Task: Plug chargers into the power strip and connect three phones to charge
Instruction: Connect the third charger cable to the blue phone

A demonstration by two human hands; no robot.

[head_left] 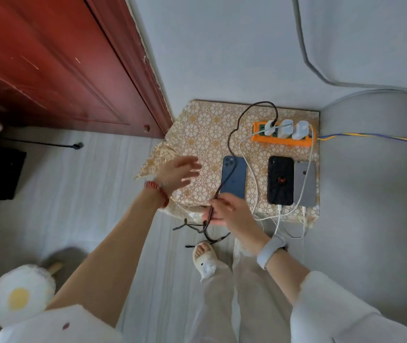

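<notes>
An orange power strip [259, 137] lies at the back of a small table with a gold floral cloth [202, 134]. Three white chargers [285, 128] sit in it. A blue phone [237, 180] lies face down at the left, a black phone [280, 180] and a grey phone [307, 184] side by side at the right. White cables [280, 219] run into the bottom ends of the black and grey phones. A black cable [247, 115] loops from the leftmost charger across the blue phone. My right hand [224, 210] pinches this cable at the table's front edge. My left hand [181, 173] hovers with fingers spread over the cloth.
A red door [61, 70] stands at the left. A grey padded seat or bed [375, 194] borders the table on the right. A blue-yellow wire [370, 137] leaves the power strip. The black cable's several ends dangle above my slippered foot [206, 256].
</notes>
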